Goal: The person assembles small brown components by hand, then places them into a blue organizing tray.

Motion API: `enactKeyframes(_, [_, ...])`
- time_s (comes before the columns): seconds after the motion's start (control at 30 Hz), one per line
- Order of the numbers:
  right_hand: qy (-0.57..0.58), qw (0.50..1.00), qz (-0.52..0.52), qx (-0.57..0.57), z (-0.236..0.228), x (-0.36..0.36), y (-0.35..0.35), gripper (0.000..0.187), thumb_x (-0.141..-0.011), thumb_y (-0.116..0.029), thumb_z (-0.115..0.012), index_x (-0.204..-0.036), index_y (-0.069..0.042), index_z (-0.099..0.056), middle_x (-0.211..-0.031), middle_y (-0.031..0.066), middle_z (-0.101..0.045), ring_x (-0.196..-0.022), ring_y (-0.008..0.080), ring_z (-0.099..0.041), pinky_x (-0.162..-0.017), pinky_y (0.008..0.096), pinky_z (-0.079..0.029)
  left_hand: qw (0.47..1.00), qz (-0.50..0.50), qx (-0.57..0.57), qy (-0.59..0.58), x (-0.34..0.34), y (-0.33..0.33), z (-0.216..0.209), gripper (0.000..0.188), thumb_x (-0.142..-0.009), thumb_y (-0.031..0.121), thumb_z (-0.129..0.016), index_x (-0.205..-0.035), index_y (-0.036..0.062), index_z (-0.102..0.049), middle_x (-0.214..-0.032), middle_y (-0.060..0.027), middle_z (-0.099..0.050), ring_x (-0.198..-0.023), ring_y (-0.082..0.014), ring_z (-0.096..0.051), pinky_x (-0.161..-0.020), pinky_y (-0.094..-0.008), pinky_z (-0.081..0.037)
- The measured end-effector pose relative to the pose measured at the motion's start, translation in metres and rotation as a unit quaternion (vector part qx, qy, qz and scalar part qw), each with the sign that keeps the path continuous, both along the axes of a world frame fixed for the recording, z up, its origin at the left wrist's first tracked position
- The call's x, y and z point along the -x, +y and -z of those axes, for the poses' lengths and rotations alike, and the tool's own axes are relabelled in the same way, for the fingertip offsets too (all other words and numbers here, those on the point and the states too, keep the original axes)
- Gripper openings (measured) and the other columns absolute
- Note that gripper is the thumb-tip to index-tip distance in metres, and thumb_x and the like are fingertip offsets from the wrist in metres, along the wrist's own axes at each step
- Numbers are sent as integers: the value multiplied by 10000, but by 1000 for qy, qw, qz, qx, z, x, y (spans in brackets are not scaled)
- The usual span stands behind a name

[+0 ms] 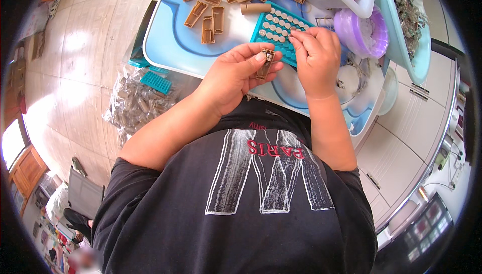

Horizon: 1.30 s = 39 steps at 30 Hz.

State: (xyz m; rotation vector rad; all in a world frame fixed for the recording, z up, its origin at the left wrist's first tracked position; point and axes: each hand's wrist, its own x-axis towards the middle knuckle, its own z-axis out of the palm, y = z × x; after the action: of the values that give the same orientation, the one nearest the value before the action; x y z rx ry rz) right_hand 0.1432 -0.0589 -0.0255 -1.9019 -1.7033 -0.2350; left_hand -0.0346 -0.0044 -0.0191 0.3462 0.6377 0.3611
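My left hand (228,76) grips a small brown plastic casing (264,68) between thumb and fingers. The casing's open side faces up, and small metal parts show at its far end. My right hand (321,60) is over the teal tray (257,29), its thumb and forefinger pinched together among rows of round silvery discs (275,27). Whether a disc sits between those fingertips is too small to tell. A brown rounded cover (255,8) lies against the tray's far left corner. Several more open brown casings (207,29) are spread to the left and beyond.
Everything rests on a blue-and-white table (173,48). To the right stand a purple round container (359,33), a white bin (369,0) of brown parts and a pale green basin (422,68) with tangled pieces. A clear bag of brown parts (133,101) lies at left.
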Motion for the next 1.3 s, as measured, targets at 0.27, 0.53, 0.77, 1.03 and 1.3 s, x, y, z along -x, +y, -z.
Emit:
enactKeyframes(0.27, [105, 991, -78, -37, -16, 23, -9, 133, -630, -78, -719, -719, -81, -621, -768, 39, -565, -747, 240, -530, -681, 354, -414, 1000, -8, 5, -18, 0, -2, 4, 264, -946, 89, -438, -1180, -29, -469, -1065, -112, -598, -971, -180, -605, -908, -337, -483])
enactKeyframes(0.53, [126, 986, -104, -19, -15, 32, -10, 141, -630, -54, -703, -732, -69, -607, -773, 50, -567, -756, 251, -536, -678, 359, -422, 1000, -13, -13, 3, -1, -6, 4, 246, -951, 90, -431, -1166, -15, -490, -1027, -85, -602, -931, -153, -603, -889, -322, -489])
enactKeyframes(0.77, [96, 989, -107, -20, -7, 41, -12, 126, -647, -38, -678, -753, -65, -615, -794, 54, -575, -765, 254, -540, -683, 364, -437, 999, -32, -28, 16, -2, -10, 5, 227, -951, 109, -449, -1142, 5, -513, -1019, -68, -600, -923, -140, -600, -859, -307, -492])
enactKeyframes(1.03, [174, 973, -147, 21, -27, 33, -3, 203, -697, -64, -656, -899, -68, -647, -821, 63, -589, -797, 260, -547, -712, 367, -433, 998, -41, -36, 29, 4, -3, -5, 205, -954, 148, -455, -1073, -5, -521, -969, -90, -616, -864, -169, -622, -820, -309, -516])
enactKeyframes(1.3, [-43, 992, -115, 34, -11, 16, 71, 290, -679, -134, -687, -963, -91, -642, -859, 61, -637, -883, 272, -551, -786, 378, -449, 997, -44, -56, 43, 6, 2, -8, 197, -952, 149, -454, -1055, -9, -513, -943, -117, -625, -849, -186, -632, -805, -317, -525])
